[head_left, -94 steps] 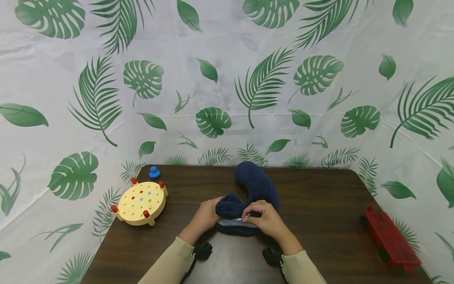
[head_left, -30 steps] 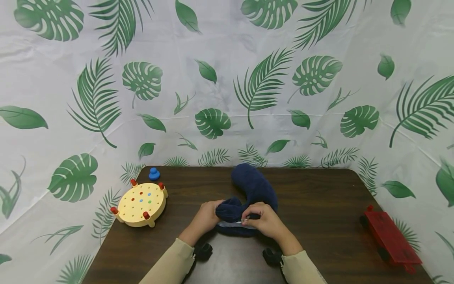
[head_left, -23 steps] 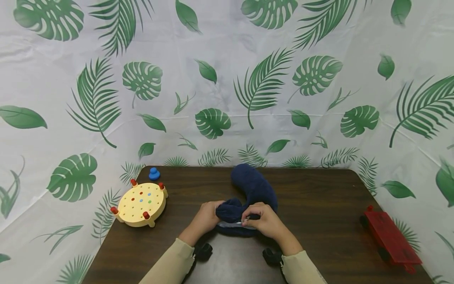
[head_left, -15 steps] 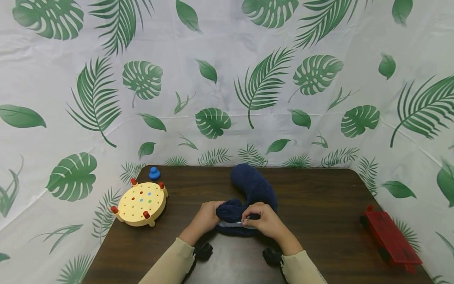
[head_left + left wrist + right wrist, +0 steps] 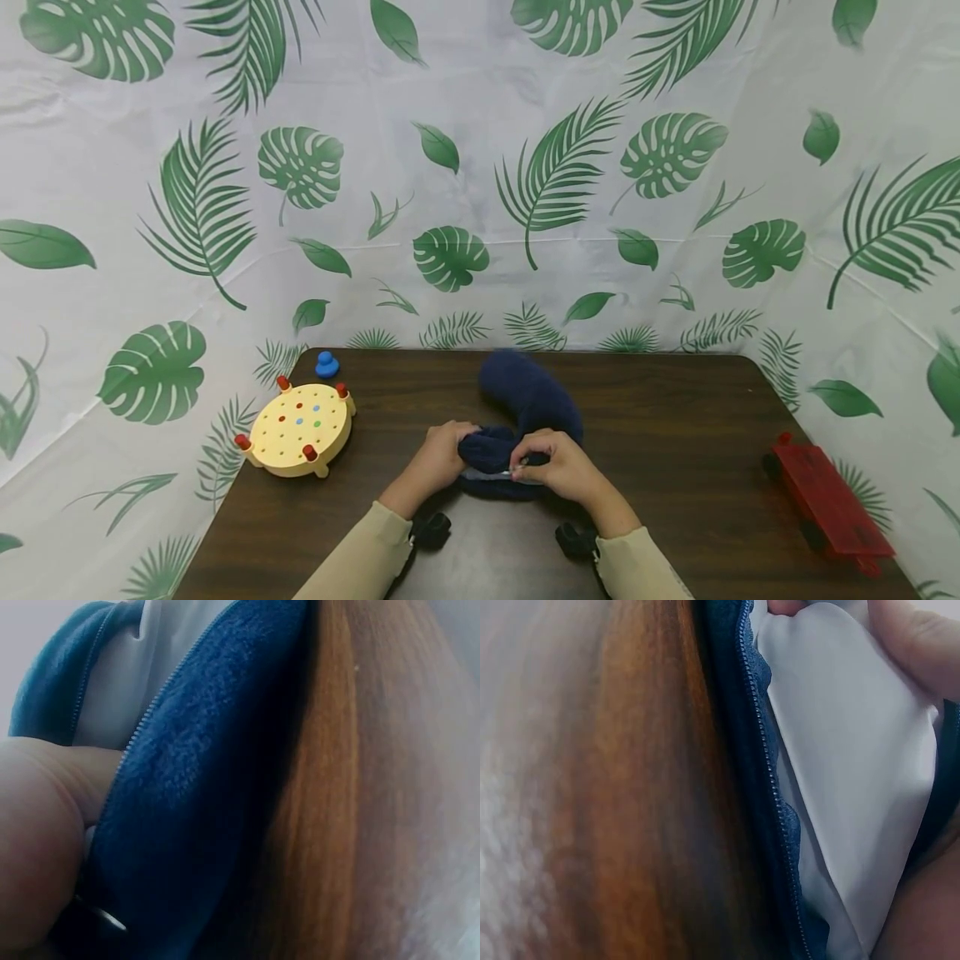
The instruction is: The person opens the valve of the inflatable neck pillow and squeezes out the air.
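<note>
A navy plush neck pillow [image 5: 528,392] lies curved on the table, its near side unzipped. Pale inner lining [image 5: 847,727] shows between the parted rows of zipper teeth [image 5: 135,735]. My left hand [image 5: 438,458] grips the pillow's near left end, and a finger reaches in at the zipper edge in the left wrist view. With thumb and forefinger my right hand [image 5: 562,471] pinches the pillow at the opening, further right along the same edge. I cannot tell whether a zipper pull is between those fingertips.
On the left of the dark wooden table [image 5: 675,433] stands a round yellow pegboard [image 5: 300,429] with red-tipped posts. Behind it sits a small blue knobbed piece [image 5: 326,365]. A red wheeled toy [image 5: 828,500] is at the right edge. A leaf-print cloth [image 5: 480,183] hangs behind.
The pillow's far end has shifted left and slightly nearer. The pale strip at the opening looks narrower than about three seconds ago. Both hands keep nearly the same place and hold.
</note>
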Motion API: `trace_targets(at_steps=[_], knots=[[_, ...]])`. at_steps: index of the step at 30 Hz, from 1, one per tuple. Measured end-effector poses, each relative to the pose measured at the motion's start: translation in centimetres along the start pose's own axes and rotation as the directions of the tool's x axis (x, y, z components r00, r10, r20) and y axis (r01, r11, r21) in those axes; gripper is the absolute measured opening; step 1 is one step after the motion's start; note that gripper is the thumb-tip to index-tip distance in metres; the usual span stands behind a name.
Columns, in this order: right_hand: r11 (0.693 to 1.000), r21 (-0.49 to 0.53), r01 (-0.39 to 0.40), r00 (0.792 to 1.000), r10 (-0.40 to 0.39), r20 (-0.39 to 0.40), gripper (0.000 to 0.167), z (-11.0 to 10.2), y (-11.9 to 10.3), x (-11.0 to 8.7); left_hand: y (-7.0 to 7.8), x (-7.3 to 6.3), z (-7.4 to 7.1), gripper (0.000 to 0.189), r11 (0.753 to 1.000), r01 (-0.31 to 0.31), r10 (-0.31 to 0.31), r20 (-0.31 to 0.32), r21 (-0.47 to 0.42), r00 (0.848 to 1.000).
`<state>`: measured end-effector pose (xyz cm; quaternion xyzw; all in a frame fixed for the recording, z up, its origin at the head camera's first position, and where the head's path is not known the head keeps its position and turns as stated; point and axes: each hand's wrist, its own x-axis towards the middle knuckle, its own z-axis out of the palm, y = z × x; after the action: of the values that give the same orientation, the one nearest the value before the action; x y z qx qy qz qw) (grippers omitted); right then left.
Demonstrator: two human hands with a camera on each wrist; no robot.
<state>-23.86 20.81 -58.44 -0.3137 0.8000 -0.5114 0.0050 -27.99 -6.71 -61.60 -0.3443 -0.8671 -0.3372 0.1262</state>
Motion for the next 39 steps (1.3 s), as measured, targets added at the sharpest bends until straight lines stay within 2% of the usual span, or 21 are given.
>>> trace_targets(at_steps=[3, 6, 9, 12, 16, 20, 26, 32, 36, 39], knots=[[0.998, 0.05, 0.027, 0.999, -0.028, 0.036, 0.012, 0.0, 0.0, 0.0, 1.6, 0.3, -0.9, 0.019, 0.999, 0.032, -0.032, 0.017, -0.017, 0.999], [0.992, 0.121, 0.038, 0.995, -0.048, 0.082, 0.012, 0.0, 0.1, 0.0, 3.2, 0.5, -1.8, 0.02, 0.996, 0.092, -0.091, 0.048, -0.009, 0.995], [0.98, 0.2, 0.009, 0.991, -0.036, 0.131, 0.011, 0.0, 0.2, 0.0, 3.8, 0.6, -2.1, 0.025, 0.991, 0.129, -0.13, 0.055, 0.019, 0.99], [0.97, 0.242, -0.032, 0.986, -0.009, 0.168, 0.009, 0.0, 0.3, -0.1, 3.9, 0.6, -2.1, 0.024, 0.988, 0.153, -0.152, 0.061, 0.004, 0.986], [0.967, 0.247, -0.06, 0.978, 0.008, 0.208, 0.005, 0.0, 0.3, -0.2, 3.6, 0.7, -2.2, 0.017, 0.99, 0.141, -0.14, 0.083, -0.013, 0.987], [0.968, 0.24, -0.07, 0.971, 0.011, 0.239, 0.007, -0.1, 0.3, -0.2, 3.4, 0.8, -2.3, 0.021, 0.993, 0.115, -0.112, 0.111, -0.02, 0.988], [0.964, 0.246, -0.096, 0.964, 0.029, 0.264, 0.01, -0.1, 0.2, -0.2, 3.6, 0.7, -2.5, 0.025, 0.989, 0.136, -0.127, 0.15, -0.056, 0.981], [0.966, 0.243, -0.089, 0.967, 0.026, 0.253, 0.011, -0.1, -0.1, -0.1, 3.8, 0.7, -2.7, 0.022, 0.99, 0.124, -0.116, 0.125, -0.061, 0.985], [0.965, 0.244, -0.095, 0.969, 0.033, 0.246, 0.01, -0.1, -0.3, -0.2, 3.8, 0.7, -2.6, 0.042, 0.993, 0.111, -0.108, 0.09, -0.027, 0.99], [0.964, 0.244, -0.101, 0.97, 0.041, 0.239, 0.008, 0.0, -0.4, -0.2, 3.8, 0.8, -2.5, 0.063, 0.987, 0.156, -0.154, 0.09, -0.023, 0.984]])
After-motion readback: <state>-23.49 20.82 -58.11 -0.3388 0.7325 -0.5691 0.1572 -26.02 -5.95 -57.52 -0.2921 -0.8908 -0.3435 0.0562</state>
